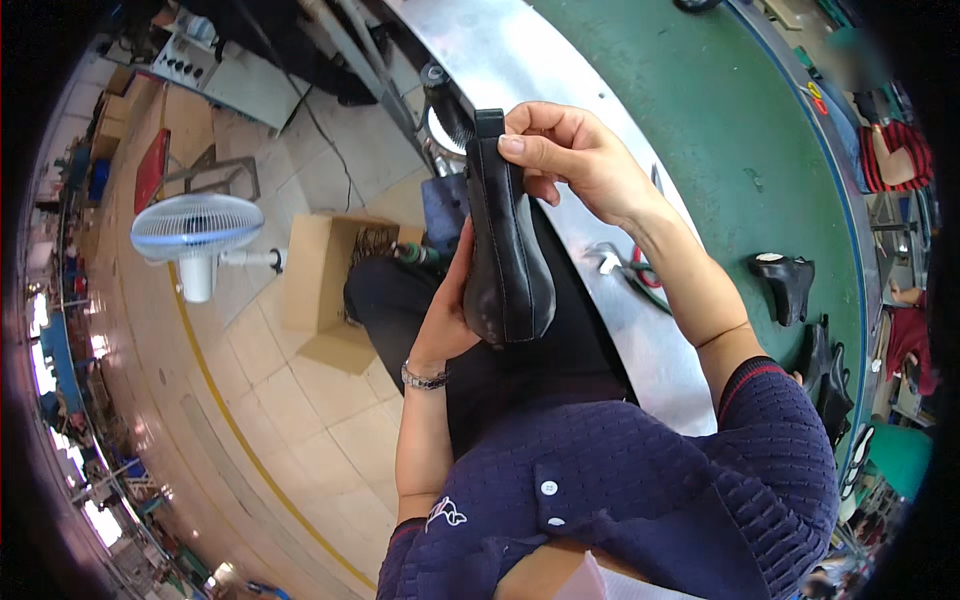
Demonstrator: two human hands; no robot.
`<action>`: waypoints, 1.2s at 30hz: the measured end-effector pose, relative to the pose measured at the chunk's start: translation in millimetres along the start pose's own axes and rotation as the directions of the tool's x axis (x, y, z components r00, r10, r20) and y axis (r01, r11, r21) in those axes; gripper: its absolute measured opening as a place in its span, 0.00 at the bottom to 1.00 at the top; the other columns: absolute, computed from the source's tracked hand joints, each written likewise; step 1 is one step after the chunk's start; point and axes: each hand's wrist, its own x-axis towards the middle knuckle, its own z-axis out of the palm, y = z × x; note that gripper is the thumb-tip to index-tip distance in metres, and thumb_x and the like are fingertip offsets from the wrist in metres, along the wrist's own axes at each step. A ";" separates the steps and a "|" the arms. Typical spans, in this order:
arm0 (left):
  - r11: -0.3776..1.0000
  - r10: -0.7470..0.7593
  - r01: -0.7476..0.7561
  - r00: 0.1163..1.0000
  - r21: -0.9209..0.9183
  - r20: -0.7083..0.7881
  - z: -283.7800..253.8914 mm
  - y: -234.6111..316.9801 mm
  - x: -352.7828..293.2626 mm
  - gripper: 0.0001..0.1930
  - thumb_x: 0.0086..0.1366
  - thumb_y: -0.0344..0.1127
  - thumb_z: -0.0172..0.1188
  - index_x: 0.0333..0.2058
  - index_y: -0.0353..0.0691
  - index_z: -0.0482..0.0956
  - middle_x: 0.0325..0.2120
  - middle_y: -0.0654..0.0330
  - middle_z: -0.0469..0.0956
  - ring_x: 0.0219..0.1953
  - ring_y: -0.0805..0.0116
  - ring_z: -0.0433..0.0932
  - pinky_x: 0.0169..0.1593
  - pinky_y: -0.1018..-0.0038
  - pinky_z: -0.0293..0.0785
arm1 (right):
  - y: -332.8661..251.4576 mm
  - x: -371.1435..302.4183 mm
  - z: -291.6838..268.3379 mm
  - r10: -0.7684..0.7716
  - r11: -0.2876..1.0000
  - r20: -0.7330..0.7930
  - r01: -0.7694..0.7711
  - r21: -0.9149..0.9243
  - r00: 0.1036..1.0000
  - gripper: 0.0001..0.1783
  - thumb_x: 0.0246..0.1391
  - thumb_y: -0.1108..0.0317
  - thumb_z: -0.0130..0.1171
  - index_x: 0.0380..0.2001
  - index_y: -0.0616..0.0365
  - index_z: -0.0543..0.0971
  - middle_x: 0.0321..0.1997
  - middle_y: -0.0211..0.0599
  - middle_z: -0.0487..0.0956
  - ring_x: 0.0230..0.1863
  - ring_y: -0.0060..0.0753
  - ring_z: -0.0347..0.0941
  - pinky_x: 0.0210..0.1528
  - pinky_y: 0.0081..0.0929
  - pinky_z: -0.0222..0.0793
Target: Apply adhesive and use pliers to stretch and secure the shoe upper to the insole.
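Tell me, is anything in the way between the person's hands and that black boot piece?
No, nothing visible. Both hands are already on the black boot upper: the right hand pinches its top edge, and the left hand supports it from behind, lower down. It is held above the lap, apart from the green conveyor belt.

An open brown cardboard box [322, 272] stands on the tiled floor left of the person's knees, just right of the white fan, with dark contents showing at its top. More brown cardboard cartons [140, 112] are stacked far left.
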 end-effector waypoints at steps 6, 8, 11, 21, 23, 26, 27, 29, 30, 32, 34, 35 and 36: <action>1.000 0.011 -0.012 0.992 -0.007 -0.127 0.4 -18.2 -42.1 0.56 0.51 0.21 0.69 0.70 0.42 0.38 0.69 0.57 0.50 0.67 0.68 0.56 0.66 0.72 0.56 | 39.5 -11.2 30.7 0.004 0.996 -0.036 -0.008 -0.090 0.999 0.11 0.61 0.65 0.59 0.40 0.61 0.78 0.26 0.22 0.73 0.23 0.12 0.65 0.26 0.12 0.62; 0.999 0.010 -0.016 0.988 -0.036 -0.153 4.0 -18.5 -47.0 0.56 0.51 0.22 0.70 0.70 0.42 0.38 0.69 0.57 0.51 0.67 0.68 0.57 0.66 0.71 0.57 | 44.3 -18.6 33.2 0.022 0.972 -0.068 -0.037 -0.232 0.997 0.18 0.63 0.67 0.54 0.54 0.63 0.73 0.34 0.27 0.75 0.29 0.16 0.69 0.35 0.16 0.67; 0.998 -0.001 -0.014 0.977 -0.066 -0.215 8.6 -17.0 -54.1 0.56 0.50 0.24 0.71 0.70 0.41 0.39 0.66 0.58 0.56 0.64 0.68 0.62 0.65 0.70 0.59 | 65.4 -37.6 31.4 -0.181 0.927 -0.069 0.146 -0.345 0.981 0.22 0.63 0.67 0.52 0.59 0.62 0.70 0.45 0.33 0.75 0.37 0.20 0.71 0.44 0.21 0.69; 0.952 -0.267 0.177 0.879 -0.250 -0.395 -2.6 1.1 -25.9 0.31 0.67 0.39 0.59 0.64 0.39 0.58 0.55 0.58 0.69 0.57 0.70 0.67 0.60 0.73 0.62 | 119.9 -76.6 58.5 -0.057 0.655 -0.223 -0.132 -0.744 0.973 0.36 0.52 0.47 0.61 0.56 0.63 0.69 0.41 0.58 0.80 0.41 0.59 0.78 0.43 0.44 0.73; 0.944 -0.309 0.232 0.869 -0.234 -0.387 -7.7 7.7 -17.2 0.32 0.68 0.43 0.58 0.64 0.36 0.58 0.57 0.56 0.68 0.58 0.69 0.67 0.61 0.73 0.61 | 114.9 -71.3 52.4 0.019 0.658 -0.247 -0.198 -0.727 0.969 0.29 0.57 0.52 0.55 0.53 0.66 0.72 0.28 0.59 0.79 0.33 0.60 0.78 0.36 0.46 0.73; 0.920 -0.373 0.310 0.882 -0.241 -0.287 -19.1 14.2 -3.4 0.37 0.67 0.47 0.57 0.67 0.37 0.52 0.60 0.55 0.66 0.60 0.68 0.65 0.62 0.75 0.59 | 107.9 -64.5 34.3 0.136 0.739 -0.187 -0.225 -0.635 0.973 0.18 0.62 0.60 0.52 0.40 0.68 0.76 0.21 0.37 0.73 0.25 0.22 0.67 0.29 0.28 0.64; 0.919 -0.376 0.313 0.877 -0.240 -0.300 -20.8 15.9 -2.9 0.37 0.67 0.47 0.57 0.67 0.37 0.52 0.60 0.55 0.66 0.60 0.68 0.65 0.62 0.75 0.59 | 107.5 -61.9 29.0 0.200 0.743 -0.164 -0.259 -0.617 0.966 0.18 0.63 0.60 0.52 0.34 0.68 0.75 0.20 0.31 0.71 0.25 0.19 0.63 0.26 0.26 0.60; 0.878 -0.457 0.372 0.839 -0.301 -0.296 -20.7 16.6 2.0 0.33 0.65 0.48 0.60 0.62 0.35 0.62 0.57 0.59 0.69 0.58 0.70 0.66 0.62 0.74 0.58 | 96.4 -62.5 25.8 0.288 0.792 -0.146 -0.321 -0.520 0.946 0.17 0.64 0.60 0.52 0.32 0.68 0.74 0.22 0.29 0.73 0.27 0.17 0.66 0.27 0.23 0.63; 0.881 -0.450 0.384 0.861 -0.278 -0.236 -26.9 10.3 4.4 0.36 0.65 0.49 0.59 0.66 0.38 0.57 0.57 0.57 0.69 0.58 0.71 0.67 0.60 0.76 0.61 | 105.9 -62.4 20.5 0.291 0.859 -0.135 -0.321 -0.398 0.947 0.17 0.65 0.61 0.51 0.33 0.68 0.75 0.26 0.30 0.75 0.30 0.17 0.71 0.31 0.22 0.71; 0.857 -0.488 0.424 0.851 -0.293 -0.193 -38.9 1.7 10.3 0.36 0.65 0.51 0.59 0.65 0.39 0.59 0.55 0.59 0.70 0.56 0.73 0.68 0.57 0.77 0.63 | 103.9 -60.8 15.4 0.320 0.869 -0.115 -0.340 -0.360 0.940 0.18 0.65 0.62 0.50 0.37 0.70 0.75 0.31 0.36 0.77 0.33 0.22 0.75 0.34 0.24 0.75; 0.839 -0.512 0.436 0.834 -0.325 -0.205 -33.4 8.0 14.9 0.33 0.63 0.54 0.60 0.60 0.40 0.66 0.45 0.63 0.77 0.43 0.78 0.75 0.43 0.80 0.71 | 99.1 -58.4 13.1 0.358 0.878 -0.085 -0.367 -0.307 0.930 0.20 0.65 0.63 0.48 0.44 0.74 0.75 0.38 0.42 0.80 0.37 0.28 0.79 0.38 0.25 0.80; 0.838 -0.513 0.437 0.834 -0.326 -0.202 -38.5 2.7 15.4 0.33 0.63 0.54 0.60 0.60 0.40 0.66 0.45 0.63 0.77 0.43 0.78 0.75 0.43 0.80 0.71 | 101.0 -58.4 11.9 0.359 0.878 -0.088 -0.368 -0.306 0.929 0.20 0.65 0.63 0.48 0.44 0.74 0.75 0.38 0.42 0.80 0.37 0.28 0.79 0.38 0.25 0.80; 0.815 -0.549 0.478 0.817 -0.327 -0.175 -48.8 -6.6 15.6 0.32 0.63 0.55 0.60 0.58 0.40 0.68 0.42 0.64 0.78 0.39 0.78 0.76 0.38 0.81 0.72 | 104.4 -58.9 10.8 0.349 0.889 -0.101 -0.363 -0.279 0.932 0.19 0.65 0.62 0.49 0.41 0.72 0.76 0.36 0.40 0.80 0.36 0.26 0.78 0.37 0.24 0.79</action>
